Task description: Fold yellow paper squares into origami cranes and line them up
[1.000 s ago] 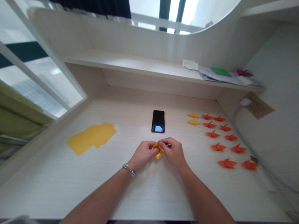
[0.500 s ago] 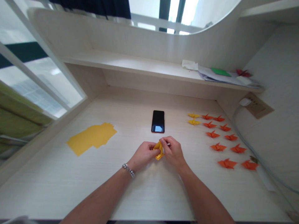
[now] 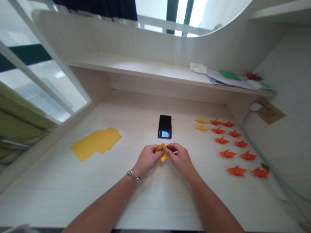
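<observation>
A small folded piece of yellow paper [image 3: 163, 157] is held between my two hands over the middle of the desk. My left hand [image 3: 148, 157], with a chain bracelet at its wrist, pinches the paper's left side, the thumb lying across it. On the right edge, the thumb and fingers of my right hand [image 3: 179, 156] close on the same paper. Parts of the paper are hidden behind the fingers. Just beyond the hands lies a black phone [image 3: 165, 126].
Flat yellow sheets [image 3: 96, 143] lie overlapped on the left. At the right stand two yellow paper cranes [image 3: 202, 127] and several orange paper cranes [image 3: 227, 153] in rows. A grey cable [image 3: 257, 147] runs along the right wall. A shelf [image 3: 145, 66] spans the back.
The yellow paper has turned and shifted slightly left in my hands, and its upper part now looks folded over. My right fingers have moved along its edge.
</observation>
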A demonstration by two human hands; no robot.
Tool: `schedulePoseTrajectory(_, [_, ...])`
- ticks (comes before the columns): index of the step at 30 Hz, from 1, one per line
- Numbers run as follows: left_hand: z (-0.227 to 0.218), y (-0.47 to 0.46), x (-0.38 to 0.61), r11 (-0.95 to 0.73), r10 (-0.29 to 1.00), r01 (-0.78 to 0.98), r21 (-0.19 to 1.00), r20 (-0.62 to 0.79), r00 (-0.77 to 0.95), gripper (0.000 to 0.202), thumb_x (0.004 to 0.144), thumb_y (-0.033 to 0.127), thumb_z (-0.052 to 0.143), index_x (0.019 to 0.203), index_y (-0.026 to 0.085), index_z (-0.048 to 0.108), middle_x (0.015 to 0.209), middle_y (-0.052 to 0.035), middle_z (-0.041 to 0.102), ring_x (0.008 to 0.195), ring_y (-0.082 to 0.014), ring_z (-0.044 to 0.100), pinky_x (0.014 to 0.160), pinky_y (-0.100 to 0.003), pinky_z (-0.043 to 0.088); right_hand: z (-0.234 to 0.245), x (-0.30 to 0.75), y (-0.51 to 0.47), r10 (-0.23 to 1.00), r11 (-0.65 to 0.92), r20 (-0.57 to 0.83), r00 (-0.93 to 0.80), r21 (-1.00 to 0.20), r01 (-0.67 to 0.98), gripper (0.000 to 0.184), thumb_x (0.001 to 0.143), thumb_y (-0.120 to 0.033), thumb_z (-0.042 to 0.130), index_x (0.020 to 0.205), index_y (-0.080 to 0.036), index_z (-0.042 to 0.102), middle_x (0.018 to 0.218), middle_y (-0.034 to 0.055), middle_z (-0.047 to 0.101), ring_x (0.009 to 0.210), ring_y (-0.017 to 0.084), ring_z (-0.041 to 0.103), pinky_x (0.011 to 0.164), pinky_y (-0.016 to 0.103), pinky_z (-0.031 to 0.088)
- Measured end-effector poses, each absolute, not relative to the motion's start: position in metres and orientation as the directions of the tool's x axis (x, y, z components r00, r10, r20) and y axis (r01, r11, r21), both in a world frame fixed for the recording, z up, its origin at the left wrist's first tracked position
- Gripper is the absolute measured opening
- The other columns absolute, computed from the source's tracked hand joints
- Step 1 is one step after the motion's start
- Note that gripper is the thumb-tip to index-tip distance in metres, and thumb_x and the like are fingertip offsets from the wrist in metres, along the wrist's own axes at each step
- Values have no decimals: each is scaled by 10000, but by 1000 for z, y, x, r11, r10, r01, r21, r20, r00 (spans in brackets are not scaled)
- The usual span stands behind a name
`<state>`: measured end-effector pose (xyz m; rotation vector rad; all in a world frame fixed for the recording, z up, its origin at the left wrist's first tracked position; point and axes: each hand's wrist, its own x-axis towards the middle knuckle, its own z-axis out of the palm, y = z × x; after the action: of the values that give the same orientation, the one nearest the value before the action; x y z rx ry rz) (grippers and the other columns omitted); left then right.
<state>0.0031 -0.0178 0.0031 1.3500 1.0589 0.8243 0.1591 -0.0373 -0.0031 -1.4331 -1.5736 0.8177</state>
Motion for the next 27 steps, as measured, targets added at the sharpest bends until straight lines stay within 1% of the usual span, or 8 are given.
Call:
schedulePoseTrajectory(2, [3, -17, 3, 58, 948, 124, 991, -94, 305, 243, 741, 270, 615, 906, 131, 727, 844, -53, 715, 792, -211, 631, 691, -265, 473, -6, 159, -37, 994, 104, 111, -11, -882, 461, 153, 794, -264, 608, 887, -181, 696, 843, 50, 697, 727, 172, 628, 669, 271, 494])
schedulePoseTrajectory(6, [2, -17, 4, 43, 956, 126, 991, -77, 283, 252, 754, 230, 611, 961, 138, 722, 894, -59, 719, 863, -221, 636, 753, -284, 487, -7, 159, -37, 994, 94, 108, 6, -889, 448, 140, 794, -245, 597, 847, -176, 707, 824, 57, 701, 741, 180, 640, 704, 288, 501])
schedulePoseTrajectory(10, [4, -19, 4, 53, 949, 66, 996, -71, 306, 274, 755, 253, 641, 996, 147, 718, 926, -71, 720, 863, -223, 637, 755, -295, 496, -5, 158, -37, 999, 51, 48, -15, -967, 249, 171, 788, -261, 602, 901, -166, 688, 863, 61, 709, 777, 189, 661, 722, 295, 520])
schedulePoseTrajectory(13, [8, -20, 5, 136, 947, -101, 985, -99, 307, 317, 740, 284, 681, 1015, 128, 708, 973, -105, 712, 900, -236, 637, 800, -327, 503, -5, 158, -35, 1000, 12, 11, -7, -994, 112, 193, 780, -295, 611, 888, -157, 691, 847, 63, 715, 770, 198, 667, 706, 298, 530])
schedulePoseTrajectory(16, [10, -19, 5, 240, 938, -339, 910, -127, 322, 334, 793, 326, 633, 1040, 107, 688, 1027, -145, 693, 913, -246, 642, 824, -389, 512, -5, 159, -33, 999, -36, -36, 32, -999, -6, 223, 766, -325, 620, 896, -160, 692, 826, 57, 716, 743, 204, 667, 649, 299, 540])
schedulePoseTrajectory(19, [8, -17, 5, 268, 944, -416, 869, -150, 293, 287, 789, 298, 646, 988, 97, 698, 1002, -149, 697, 888, -233, 648, 811, -386, 521, -4, 158, -32, 998, -39, -43, 43, -995, -87, 235, 763, -325, 618, 917, -161, 684, 840, 57, 715, 747, 205, 670, 637, 295, 543])
schedulePoseTrajectory(23, [2, -15, 4, 295, 929, -366, 883, -175, 325, 267, 717, 233, 721, 949, 102, 715, 951, -133, 713, 856, -211, 652, 795, -336, 518, -2, 157, -35, 999, 13, 14, 46, -1000, 24, 218, 764, -291, 610, 924, -161, 681, 879, 66, 715, 776, 202, 666, 686, 290, 530])
schedulePoseTrajectory(27, [-3, -15, 3, 282, 920, -322, 904, -159, 359, 293, 725, 236, 717, 992, 116, 713, 994, -132, 709, 906, -222, 645, 825, -334, 499, 3, 156, -37, 998, 30, 37, 44, -989, 145, 184, 743, -257, 623, 887, -160, 682, 848, 60, 712, 775, 203, 659, 688, 281, 518])
